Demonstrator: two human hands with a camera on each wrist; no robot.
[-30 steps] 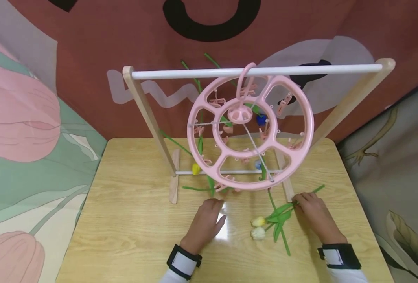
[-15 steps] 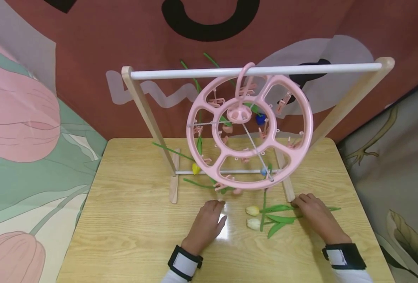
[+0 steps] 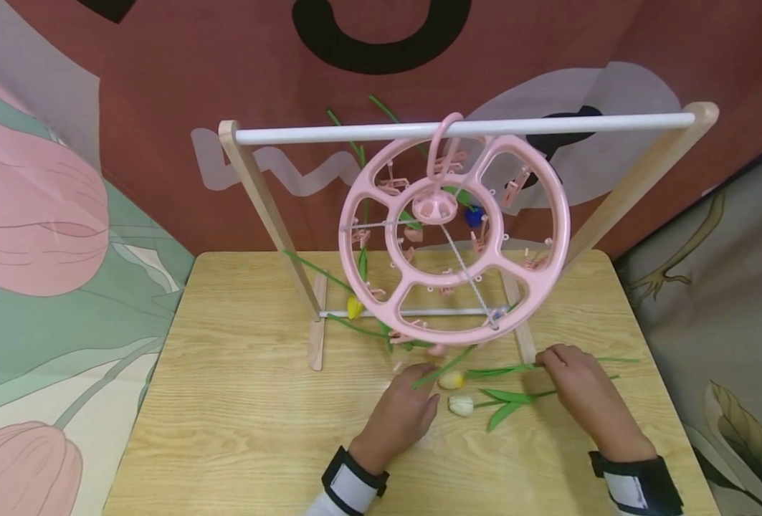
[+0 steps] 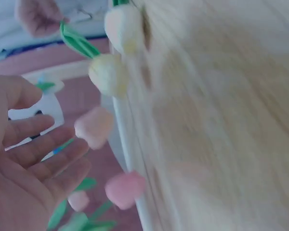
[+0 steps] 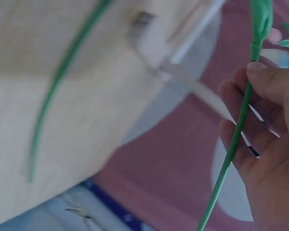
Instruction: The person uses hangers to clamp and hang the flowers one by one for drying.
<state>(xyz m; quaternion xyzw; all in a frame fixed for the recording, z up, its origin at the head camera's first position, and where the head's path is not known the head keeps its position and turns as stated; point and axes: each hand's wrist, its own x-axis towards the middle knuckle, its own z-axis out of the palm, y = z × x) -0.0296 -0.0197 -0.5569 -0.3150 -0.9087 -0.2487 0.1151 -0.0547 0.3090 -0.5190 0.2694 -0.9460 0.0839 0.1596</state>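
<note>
My right hand (image 3: 577,387) pinches the green stem of a pale yellow tulip (image 3: 451,379) between thumb and fingers, in front of the stand's right foot. The right wrist view shows that stem (image 5: 236,130) running down across the fingers. My left hand (image 3: 398,410) holds nothing; its fingers (image 4: 62,159) are spread and slightly bent, close to the yellow bloom. A white tulip (image 3: 461,405) lies on the table just nearer to me, its leaves and stem pointing right. Overhead, a round pink clip hanger (image 3: 393,313) hangs with several tulips clipped beneath it.
The wooden stand (image 3: 267,204) carries the hanger on its white bar (image 3: 329,133). Hanging yellow (image 3: 355,307) and blue (image 3: 474,216) tulips show through and beside the ring. A green stem (image 3: 441,369) reaches down over my left fingertips. A printed cloth (image 3: 161,86) backs the wooden table (image 3: 239,423).
The two tulips, crossed before, now point left, with the yellow one apart from the white. My left hand has moved right toward the yellow bloom. The hanging flowers swing a little.
</note>
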